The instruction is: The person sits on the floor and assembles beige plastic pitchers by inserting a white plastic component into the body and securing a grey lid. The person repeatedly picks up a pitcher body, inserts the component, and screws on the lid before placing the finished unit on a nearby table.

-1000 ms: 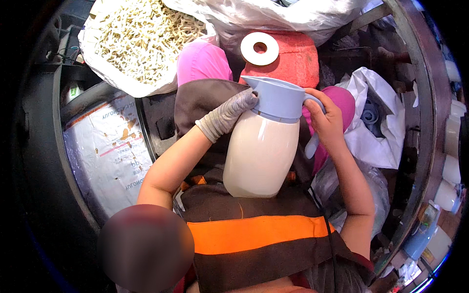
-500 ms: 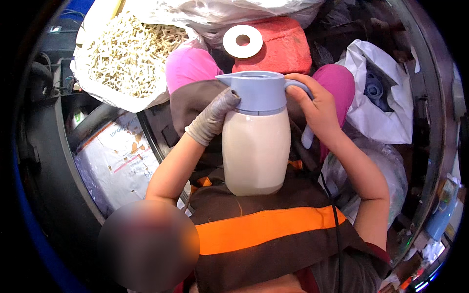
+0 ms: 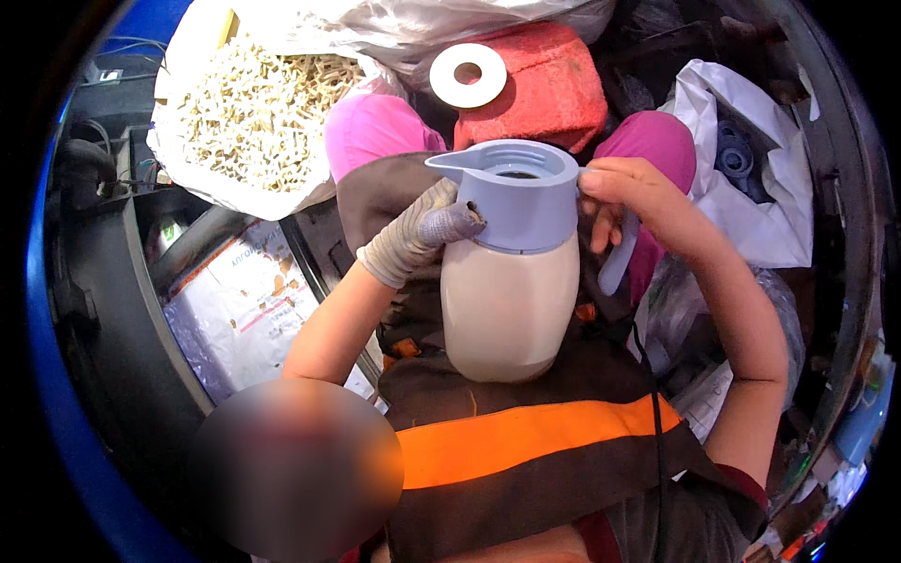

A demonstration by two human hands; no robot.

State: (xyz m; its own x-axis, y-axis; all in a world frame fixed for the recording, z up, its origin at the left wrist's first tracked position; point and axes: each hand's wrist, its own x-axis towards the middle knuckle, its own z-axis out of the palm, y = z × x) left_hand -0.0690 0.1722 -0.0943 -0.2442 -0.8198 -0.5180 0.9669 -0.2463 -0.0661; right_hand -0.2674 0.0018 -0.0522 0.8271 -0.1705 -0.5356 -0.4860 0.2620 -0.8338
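A thermos jug (image 3: 511, 310) with a cream body and a light blue-grey collar, spout and handle rests upright against my dark apron, tilted so that its round top opening shows. My left hand (image 3: 422, 230), in a worn grey glove with a hole at the thumb tip, clasps the collar below the spout. On the opposite side my bare right hand (image 3: 633, 197) has its fingers bent around the upper part of the handle (image 3: 619, 258), whose lower end sticks out free below them. Part of the right fingers is hidden behind the handle.
A white sack (image 3: 249, 122) full of small pale pieces lies at the far left. Beyond the jug are a red cloth-covered block (image 3: 540, 84) and a roll of white tape (image 3: 467, 75). A white bag (image 3: 741, 141) with blue-grey parts sits right. A printed plastic bag (image 3: 249, 300) lies left.
The jug has turned so its top opening shows more, and it sits slightly further right. My right hand has shifted its hold on the handle, fingers now bent downward.
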